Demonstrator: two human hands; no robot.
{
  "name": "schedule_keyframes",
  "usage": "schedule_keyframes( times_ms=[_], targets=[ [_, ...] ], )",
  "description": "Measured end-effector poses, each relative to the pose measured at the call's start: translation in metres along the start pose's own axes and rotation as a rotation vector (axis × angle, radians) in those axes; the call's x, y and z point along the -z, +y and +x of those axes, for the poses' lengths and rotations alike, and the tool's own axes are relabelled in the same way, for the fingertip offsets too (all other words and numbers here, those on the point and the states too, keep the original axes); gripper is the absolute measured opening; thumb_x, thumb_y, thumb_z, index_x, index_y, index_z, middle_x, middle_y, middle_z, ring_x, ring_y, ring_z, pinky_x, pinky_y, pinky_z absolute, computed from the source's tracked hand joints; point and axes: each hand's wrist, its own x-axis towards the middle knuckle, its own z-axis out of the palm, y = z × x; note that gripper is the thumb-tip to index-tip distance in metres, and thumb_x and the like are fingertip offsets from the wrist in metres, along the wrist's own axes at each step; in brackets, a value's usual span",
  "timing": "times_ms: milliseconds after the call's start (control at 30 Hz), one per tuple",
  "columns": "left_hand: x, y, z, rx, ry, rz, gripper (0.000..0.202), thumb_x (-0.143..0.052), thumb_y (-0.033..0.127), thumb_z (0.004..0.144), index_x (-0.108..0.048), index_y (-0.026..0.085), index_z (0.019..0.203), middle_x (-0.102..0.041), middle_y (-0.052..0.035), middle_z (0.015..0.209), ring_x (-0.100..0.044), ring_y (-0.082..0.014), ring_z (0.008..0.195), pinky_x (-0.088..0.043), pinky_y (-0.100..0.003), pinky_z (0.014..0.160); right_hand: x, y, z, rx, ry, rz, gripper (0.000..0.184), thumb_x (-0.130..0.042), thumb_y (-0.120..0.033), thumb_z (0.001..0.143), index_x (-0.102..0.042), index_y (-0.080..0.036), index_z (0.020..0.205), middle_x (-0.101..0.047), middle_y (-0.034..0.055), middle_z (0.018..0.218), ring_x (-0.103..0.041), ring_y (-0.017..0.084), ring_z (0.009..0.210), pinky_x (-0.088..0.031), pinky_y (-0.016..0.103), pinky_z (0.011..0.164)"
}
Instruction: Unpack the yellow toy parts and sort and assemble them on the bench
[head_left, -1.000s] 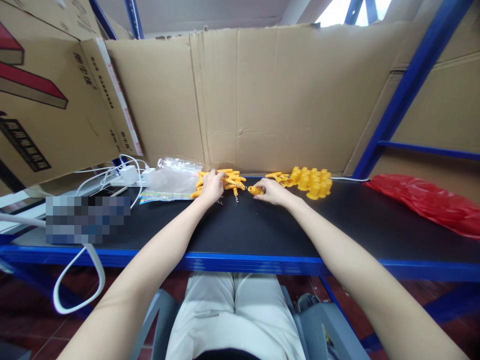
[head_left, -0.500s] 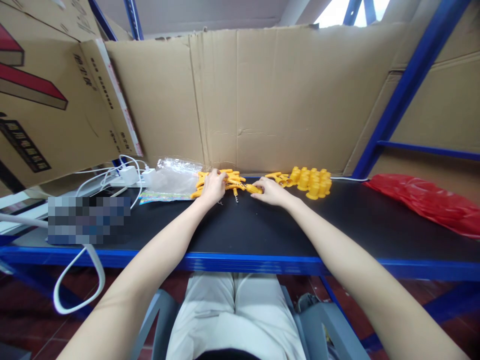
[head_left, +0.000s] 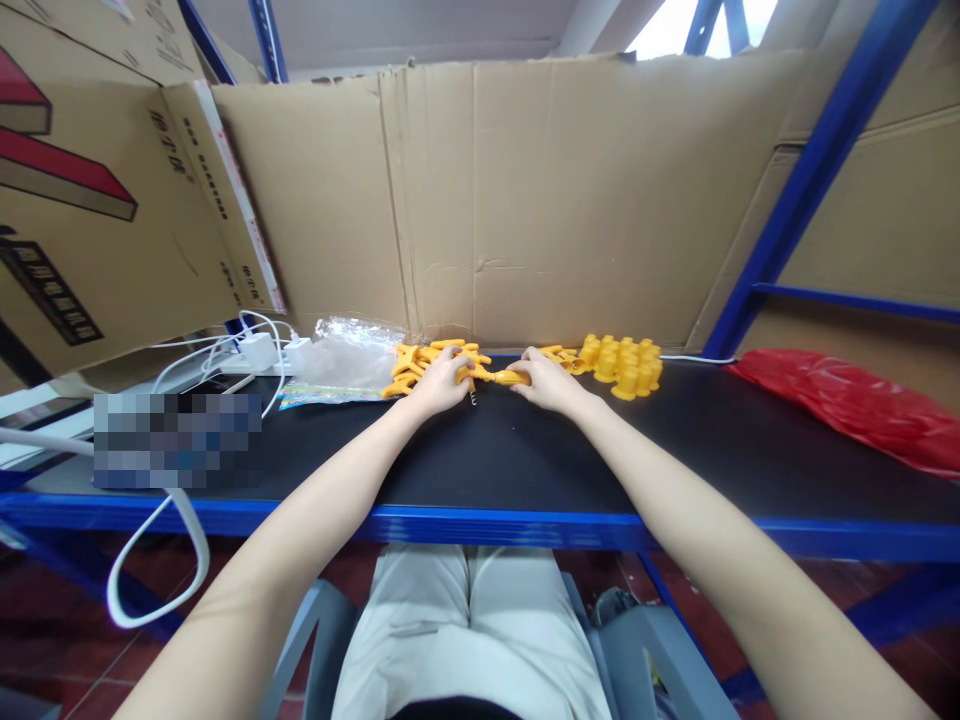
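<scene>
Both my hands reach to the far side of the black table top (head_left: 525, 450). My left hand (head_left: 442, 381) is closed on a yellow plastic handle with a small metal screw hanging under it, at the right edge of a pile of yellow handles (head_left: 420, 363). My right hand (head_left: 546, 379) pinches a yellow sleeve piece (head_left: 511, 377) and holds it end to end against the part in my left hand. A cluster of upright yellow spool parts (head_left: 626, 364) stands just right of my right hand.
A clear plastic bag (head_left: 346, 358) lies left of the handle pile. White chargers and cables (head_left: 251, 352) sit further left. A red plastic bag (head_left: 855, 403) lies at the right end. Cardboard (head_left: 525, 200) walls the back, and blue shelf posts (head_left: 810, 180) frame the right.
My left hand left the pile and moved right with a handle. My right hand shifted slightly, and the two yellow parts now meet between my hands.
</scene>
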Motion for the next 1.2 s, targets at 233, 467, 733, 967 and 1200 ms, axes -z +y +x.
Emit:
schedule_keyframes(
  times_ms=[233,467,733,967,1200],
  targets=[
    [0.006,0.002,0.003,0.127,-0.041,-0.068,0.026,-0.054,0.014,0.075,-0.064,0.017,0.099,-0.067,-0.0079,0.107,-0.060,-0.0225,0.103,-0.045,-0.040,0.095,-0.005,0.005,0.003,-0.015,0.059,0.045,0.030,-0.060,-0.025,0.082,-0.064,-0.018,0.111,-0.051,0.0102,0.106,-0.057,0.023,0.095,-0.045,0.035,0.086],
    [0.002,-0.001,0.004,0.185,-0.016,-0.048,0.025,-0.055,0.019,0.078,-0.066,0.016,0.100,-0.069,-0.0083,0.107,-0.062,-0.0232,0.101,-0.046,-0.038,0.094,-0.010,0.008,0.005,0.021,0.081,0.091,0.032,-0.059,-0.025,0.083,-0.062,-0.018,0.113,-0.050,0.0096,0.107,-0.056,0.023,0.098,-0.044,0.034,0.088],
    [0.009,0.003,0.000,0.142,-0.102,0.086,0.032,-0.048,0.030,0.085,-0.063,0.022,0.112,-0.067,-0.0082,0.109,-0.060,-0.0255,0.102,-0.047,-0.041,0.089,-0.008,0.009,0.005,0.024,0.108,0.089,0.030,-0.060,-0.025,0.082,-0.063,-0.019,0.111,-0.050,0.0087,0.106,-0.056,0.022,0.096,-0.044,0.034,0.087],
    [0.010,0.005,-0.001,0.096,-0.184,0.014,0.036,-0.048,0.034,0.084,-0.060,0.022,0.116,-0.068,-0.0069,0.102,-0.062,-0.0244,0.096,-0.047,-0.036,0.084,-0.008,0.012,0.004,0.005,0.089,0.064,0.030,-0.061,-0.022,0.080,-0.064,-0.018,0.110,-0.050,0.0096,0.108,-0.056,0.023,0.096,-0.044,0.035,0.088],
    [0.011,0.000,-0.001,0.151,-0.102,0.089,0.027,-0.054,0.030,0.078,-0.064,0.021,0.101,-0.069,-0.0055,0.087,-0.063,-0.0225,0.081,-0.047,-0.031,0.070,-0.013,0.013,0.008,0.014,0.119,0.246,0.037,-0.068,-0.023,0.075,-0.063,-0.017,0.111,-0.054,0.0083,0.103,-0.057,0.020,0.096,-0.044,0.035,0.089]
  ],
)
